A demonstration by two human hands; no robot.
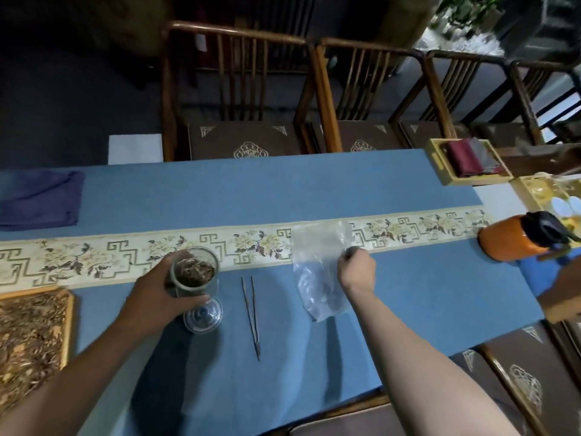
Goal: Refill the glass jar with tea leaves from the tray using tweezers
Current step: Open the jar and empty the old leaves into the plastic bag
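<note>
Already the glass jar (pixel 195 272) is looking well filled: dry tea leaves are showing close under its open rim, so most of the refilling is, by my judgement, done. The left hand (pixel 157 294) is wrapping its fingers and thumb around the jar, holding it at about nine o'clock from the tweezers (pixel 251 316). The tweezers are lying loose on the blue table (pixel 408 294), tips pointing away from the person, with neither hand touching them. The glass lid (pixel 202 316) is sitting on the table just at the jar's six o'clock, partly under it in this view, so the jar is not yet closed. The tray (pixel 67 325) of leaves is resting at the far nine o'clock edge, still holding plenty.

The right hand (pixel 356 269) is curling its fingers, seemingly pinching the edge of a clear plastic bag (pixel 317 272) lying at three o'clock from the tweezers; a small dark thing is showing at its fingertips, too blurred to name.

What is probably remaining: perhaps a few more pinches of leaves, then putting the lid on.
</note>
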